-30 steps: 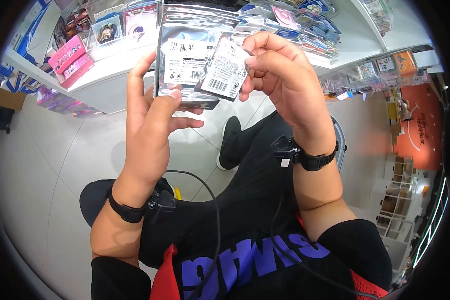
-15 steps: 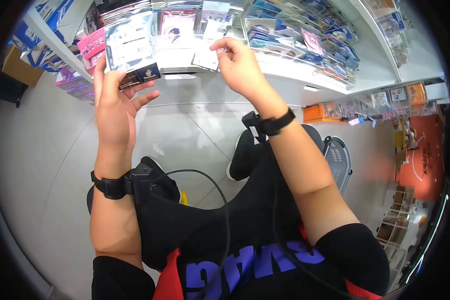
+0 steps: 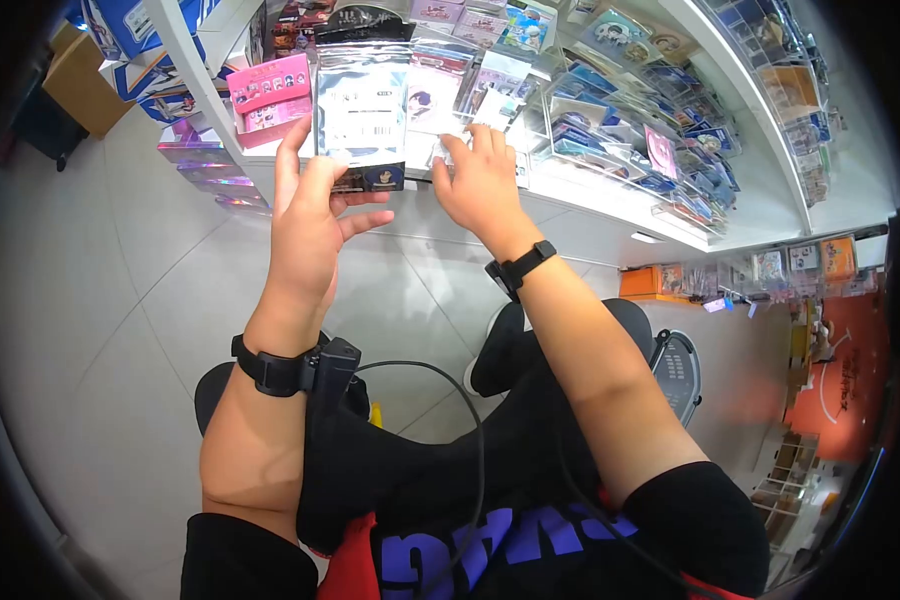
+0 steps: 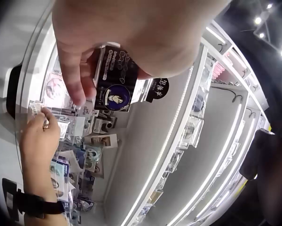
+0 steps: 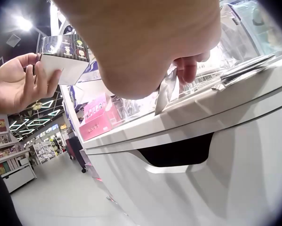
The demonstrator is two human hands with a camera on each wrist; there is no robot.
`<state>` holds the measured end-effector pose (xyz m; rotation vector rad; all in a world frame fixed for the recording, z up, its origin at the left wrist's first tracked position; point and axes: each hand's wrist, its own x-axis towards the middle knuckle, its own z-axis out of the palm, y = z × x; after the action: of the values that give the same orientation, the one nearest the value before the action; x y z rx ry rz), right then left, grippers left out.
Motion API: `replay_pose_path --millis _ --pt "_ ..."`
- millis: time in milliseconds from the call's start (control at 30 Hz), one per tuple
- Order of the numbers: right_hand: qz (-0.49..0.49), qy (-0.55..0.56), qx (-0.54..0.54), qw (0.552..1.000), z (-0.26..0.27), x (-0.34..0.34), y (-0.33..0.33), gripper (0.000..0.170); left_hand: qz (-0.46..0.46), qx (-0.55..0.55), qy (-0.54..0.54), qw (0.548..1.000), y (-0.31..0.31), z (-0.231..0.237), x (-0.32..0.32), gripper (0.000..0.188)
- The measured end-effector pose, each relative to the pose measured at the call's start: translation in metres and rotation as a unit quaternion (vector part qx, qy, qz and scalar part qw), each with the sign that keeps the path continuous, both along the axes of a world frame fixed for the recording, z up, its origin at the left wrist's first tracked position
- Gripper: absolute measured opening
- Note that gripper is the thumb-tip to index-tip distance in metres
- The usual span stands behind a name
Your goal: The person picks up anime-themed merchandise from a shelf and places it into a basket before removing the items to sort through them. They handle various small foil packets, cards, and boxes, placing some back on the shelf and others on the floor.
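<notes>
My left hand (image 3: 305, 230) holds a silver pouch (image 3: 362, 110) and a black box (image 3: 375, 178) below it, upright before the shelf. In the left wrist view the box (image 4: 115, 82) shows a round character picture under the left hand (image 4: 122, 33). My right hand (image 3: 480, 190) is at the shelf's front edge, thumb and fingers closed on a small silver packet (image 5: 166, 92), mostly covered by the hand (image 5: 150, 47). Just beside it, another flat packet (image 5: 246, 68) lies on the edge.
A pink box (image 3: 272, 92) stands left of the pouch. Clear trays of cards and badges (image 3: 610, 130) fill the shelf to the right. The white shelf edge (image 3: 620, 205) runs in front. A grey stool (image 3: 678, 375) stands at the right.
The small packet held by my right hand beside the pouch a second ago has gone down to the shelf edge. The right fingers have moved lower over it. My left hand keeps the pouch and box.
</notes>
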<state>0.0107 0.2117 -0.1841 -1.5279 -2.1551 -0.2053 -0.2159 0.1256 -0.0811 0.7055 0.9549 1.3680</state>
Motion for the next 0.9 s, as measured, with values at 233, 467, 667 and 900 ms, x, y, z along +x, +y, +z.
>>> replay_pose_path --millis 233,467,667,900 --pt "-0.023 -0.069 -0.018 0.997 -0.005 0.003 -0.008 0.042 -0.010 -0.021 -0.021 1.000 0.002 -0.005 0.002 0.070" --pt "0.069 0.230 -0.050 0.969 0.039 0.003 -0.002 0.044 -0.026 -0.050 0.025 0.998 0.012 0.003 0.004 0.069" --pt "0.158 0.486 -0.315 0.800 0.132 -0.020 0.019 0.064 -0.052 -0.014 0.093 0.994 0.027 -0.005 0.007 0.065" --pt "0.143 0.486 -0.382 0.773 0.145 -0.027 0.054 0.063 -0.048 0.021 0.082 0.995 0.047 -0.011 0.007 0.065"
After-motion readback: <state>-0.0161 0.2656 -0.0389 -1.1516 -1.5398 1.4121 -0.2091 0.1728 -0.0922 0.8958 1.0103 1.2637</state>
